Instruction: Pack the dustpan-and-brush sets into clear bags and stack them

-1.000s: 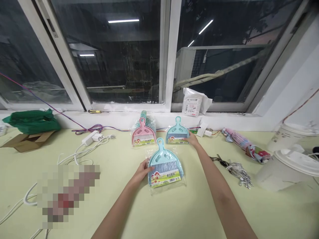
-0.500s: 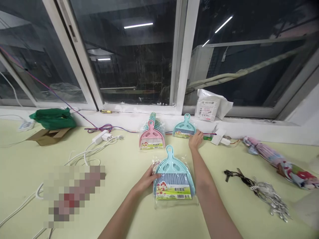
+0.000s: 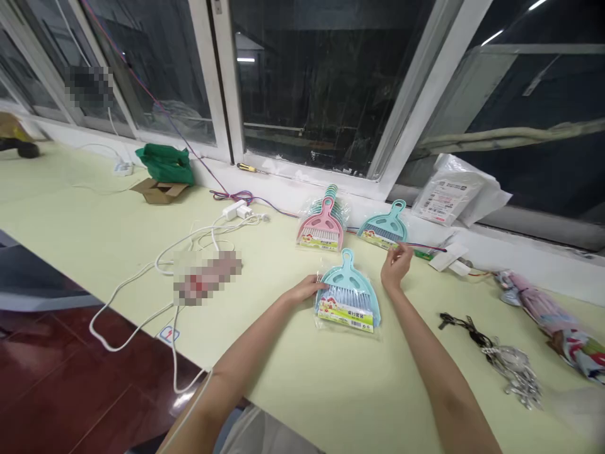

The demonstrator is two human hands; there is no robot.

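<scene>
A light-blue dustpan and brush set [image 3: 348, 293] in clear wrap, with a green printed label, lies on the pale table in front of me. My left hand [image 3: 306, 289] grips its left edge, the thumb on top and the other fingers partly hidden. Farther back, a second blue dustpan set [image 3: 385, 226] leans against the wall below the window. Just in front of its lower right corner is my right hand [image 3: 396, 266], fingers curled in, with nothing visible in them. Left of that set stands a row of similar wrapped sets, a pink dustpan set [image 3: 323, 226] foremost.
White cables [image 3: 189, 246] and a power adapter [image 3: 236, 209] lie to the left, near a green bag [image 3: 165, 164] on a small cardboard box [image 3: 158, 190]. Keys [image 3: 513, 366] and a folded umbrella [image 3: 543, 309] are on the right. A white package [image 3: 447, 195] leans by the window.
My right hand has drawn back slightly from the rear blue dustpan set, its fingers now curled. My left hand still holds the front set. The camera view has turned left and tilted.
</scene>
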